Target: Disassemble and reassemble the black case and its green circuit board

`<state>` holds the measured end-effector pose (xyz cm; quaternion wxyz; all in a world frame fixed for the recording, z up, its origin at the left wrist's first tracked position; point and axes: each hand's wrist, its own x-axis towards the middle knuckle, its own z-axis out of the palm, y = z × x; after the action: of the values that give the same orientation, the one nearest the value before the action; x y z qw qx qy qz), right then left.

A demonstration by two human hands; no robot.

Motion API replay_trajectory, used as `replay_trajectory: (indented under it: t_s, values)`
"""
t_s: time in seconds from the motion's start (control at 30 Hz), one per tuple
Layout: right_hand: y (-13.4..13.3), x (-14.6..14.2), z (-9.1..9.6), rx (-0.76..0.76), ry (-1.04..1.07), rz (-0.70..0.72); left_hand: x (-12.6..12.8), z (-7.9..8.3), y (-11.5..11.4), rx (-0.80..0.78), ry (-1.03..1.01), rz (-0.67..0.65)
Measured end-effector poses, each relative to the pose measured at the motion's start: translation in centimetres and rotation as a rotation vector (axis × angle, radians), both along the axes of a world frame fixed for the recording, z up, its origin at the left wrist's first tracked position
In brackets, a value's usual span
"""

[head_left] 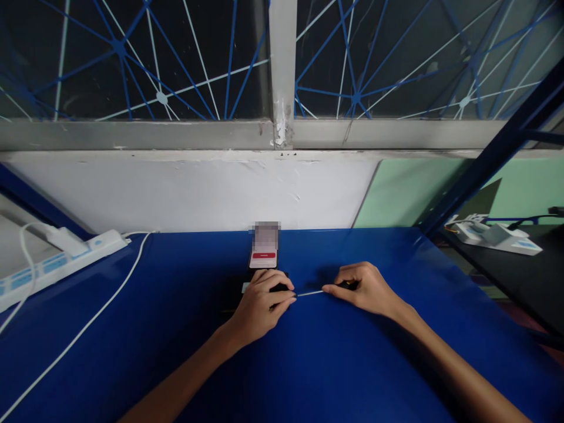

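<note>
Fronting a white wall [198, 191] and dark windows [198, 70] patterned with lines, a blue worktop [317, 358] spans the scene. At left lie a white power strip [61, 264] and cable [111, 304]. At centre, a phone [263, 259] sits beyond the left hand [262, 301], whose grip pinches a small dark piece [279, 288]; whether the dark object [235, 286] beneath is a container cannot be told. A thin-shafted tool [310, 292] extends between the hands, its handle within the right hand's [365, 288] closed grip. Further right, a green board [396, 191] adjoins a black shelf [533, 282].

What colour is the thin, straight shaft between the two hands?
The thin, straight shaft is silvery, best seen in the head view.
</note>
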<state>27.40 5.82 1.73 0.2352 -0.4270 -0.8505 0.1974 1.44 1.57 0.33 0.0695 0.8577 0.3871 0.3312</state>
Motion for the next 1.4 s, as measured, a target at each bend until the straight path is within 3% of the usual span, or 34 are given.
replay_trajectory:
  t_s: [0.47,0.73,0.9,1.1,1.4]
  values:
    - [-0.3,0.1,0.5,0.144,-0.007,-0.016,0.1,-0.3,0.0,-0.01,0.022,-0.001]
    - [0.3,0.2,-0.5,0.022,-0.003,-0.039,-1.6,1.1,0.3,-0.006,0.253,0.038]
    - [0.3,-0.3,-0.8,-0.011,-0.01,-0.034,-2.6,0.9,0.7,-0.062,0.34,0.042]
    - [0.3,-0.4,-0.9,-0.045,-0.008,-0.013,-2.4,0.3,0.8,-0.097,0.31,0.052]
    - [-0.3,-0.2,0.6,-0.055,0.083,-0.065,-2.9,1.6,0.9,-0.008,0.14,0.069]
